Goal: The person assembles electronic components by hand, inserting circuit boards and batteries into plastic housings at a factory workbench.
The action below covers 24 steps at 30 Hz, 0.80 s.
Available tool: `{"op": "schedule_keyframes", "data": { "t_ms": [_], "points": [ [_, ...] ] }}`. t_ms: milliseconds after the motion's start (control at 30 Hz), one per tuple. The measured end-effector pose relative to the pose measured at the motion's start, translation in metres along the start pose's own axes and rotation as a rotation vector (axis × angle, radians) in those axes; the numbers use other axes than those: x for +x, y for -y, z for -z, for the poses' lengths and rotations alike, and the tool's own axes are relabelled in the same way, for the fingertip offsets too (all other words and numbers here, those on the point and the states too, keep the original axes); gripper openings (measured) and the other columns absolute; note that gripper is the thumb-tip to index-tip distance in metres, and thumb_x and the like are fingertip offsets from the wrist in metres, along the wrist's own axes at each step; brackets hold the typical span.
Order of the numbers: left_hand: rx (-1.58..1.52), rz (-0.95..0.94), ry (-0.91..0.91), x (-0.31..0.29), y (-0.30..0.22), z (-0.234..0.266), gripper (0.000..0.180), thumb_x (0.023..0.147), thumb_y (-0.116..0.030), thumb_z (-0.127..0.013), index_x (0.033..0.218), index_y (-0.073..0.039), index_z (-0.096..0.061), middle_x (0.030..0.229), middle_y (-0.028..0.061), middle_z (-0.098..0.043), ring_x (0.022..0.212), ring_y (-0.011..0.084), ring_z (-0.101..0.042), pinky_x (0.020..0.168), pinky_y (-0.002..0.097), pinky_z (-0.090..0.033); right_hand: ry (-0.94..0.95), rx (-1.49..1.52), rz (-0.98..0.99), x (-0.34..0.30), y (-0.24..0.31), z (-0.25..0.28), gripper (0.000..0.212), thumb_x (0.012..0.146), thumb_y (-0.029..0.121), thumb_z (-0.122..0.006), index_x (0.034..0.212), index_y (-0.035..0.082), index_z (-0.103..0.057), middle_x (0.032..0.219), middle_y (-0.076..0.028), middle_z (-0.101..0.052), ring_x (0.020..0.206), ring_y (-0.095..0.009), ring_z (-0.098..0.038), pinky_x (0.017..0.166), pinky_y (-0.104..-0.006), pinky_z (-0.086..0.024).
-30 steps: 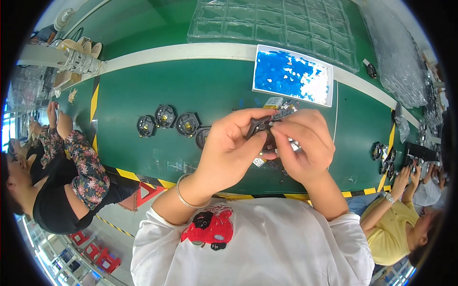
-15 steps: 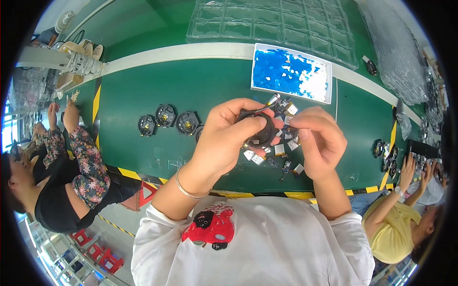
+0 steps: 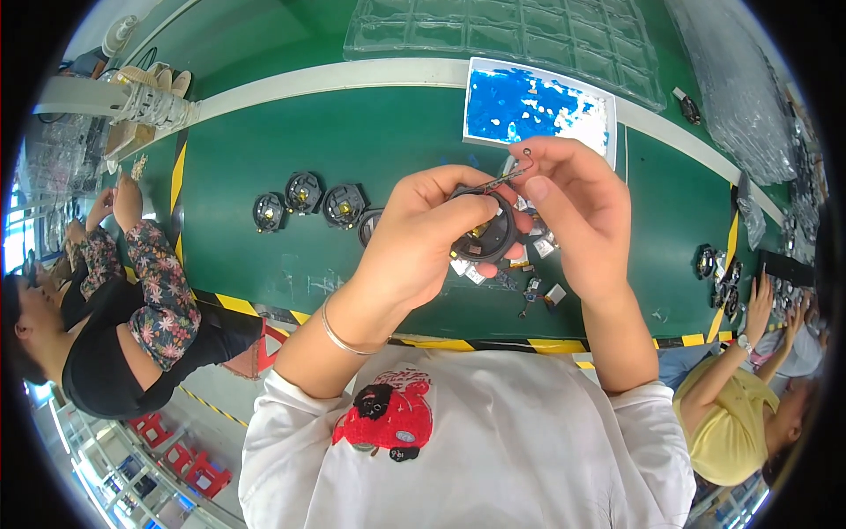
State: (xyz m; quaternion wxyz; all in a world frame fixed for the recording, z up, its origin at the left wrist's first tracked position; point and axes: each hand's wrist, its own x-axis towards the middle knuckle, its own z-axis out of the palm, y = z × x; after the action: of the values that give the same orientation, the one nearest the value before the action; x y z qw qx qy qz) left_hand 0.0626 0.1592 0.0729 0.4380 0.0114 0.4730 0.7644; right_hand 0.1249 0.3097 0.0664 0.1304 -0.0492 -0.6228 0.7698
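Over the green table, my left hand (image 3: 410,234) is closed around a round black housing (image 3: 498,236), its thumb lying across the top. Yellow and coppery parts show inside the housing. A thin dark cable (image 3: 504,179) runs from its upper edge toward my right hand (image 3: 586,207). The fingers of that hand pinch the cable, and a small round tip (image 3: 527,152) sticks up between them. Below and behind the hands lie small silvery battery packs (image 3: 553,296) and little dark wired parts (image 3: 530,289), partly hidden. Several similar black housings (image 3: 344,205) sit left of my left hand.
A white box (image 3: 612,110) of blue and white bits stands beyond my right hand. Clear plastic trays (image 3: 502,35) lie farther back. People work at left (image 3: 115,344) and right (image 3: 731,414). More black parts (image 3: 723,278) lie at the right; striped tape (image 3: 546,346) marks the near edge.
My right hand has moved up and slightly left, and the cable now shows stretched between the hands. The housing has tilted, showing more of its inside. The whole view has shifted slightly.
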Motion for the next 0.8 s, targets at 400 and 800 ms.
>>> {"op": "schedule_keyframes", "data": {
  "t_ms": [400, 800],
  "points": [
    [0.914, -0.488, 0.02, -0.002, 0.038, -0.013, 0.017, 0.079, -0.014, -0.066, 0.09, -0.001, -0.063, 0.085, 0.0107, -0.063, 0.073, 0.0232, -0.059, 0.059, 0.0306, -0.049, -0.425, -0.314, 0.124, -0.072, 0.004, 0.089, 0.007, 0.084, 0.0, -0.062, 0.091, -0.001, -0.064, 0.086, -0.002, -0.062, 0.077, -0.008, -0.055, 0.07, -0.0197, -0.043],
    [1.408, -0.851, 0.125, 0.002, 0.077, -0.01, 0.02, 0.069, 0.004, -0.063, 0.086, -0.005, -0.064, 0.084, 0.0081, -0.061, 0.083, 0.0281, -0.054, 0.077, 0.0387, -0.042, 0.057, -1.242, 0.427, -0.136, -0.023, 0.082, 0.027, 0.067, 0.008, -0.073, 0.093, 0.009, -0.066, 0.086, -0.007, -0.062, 0.078, -0.025, -0.058, 0.067, -0.0355, -0.045]
  ]
}}
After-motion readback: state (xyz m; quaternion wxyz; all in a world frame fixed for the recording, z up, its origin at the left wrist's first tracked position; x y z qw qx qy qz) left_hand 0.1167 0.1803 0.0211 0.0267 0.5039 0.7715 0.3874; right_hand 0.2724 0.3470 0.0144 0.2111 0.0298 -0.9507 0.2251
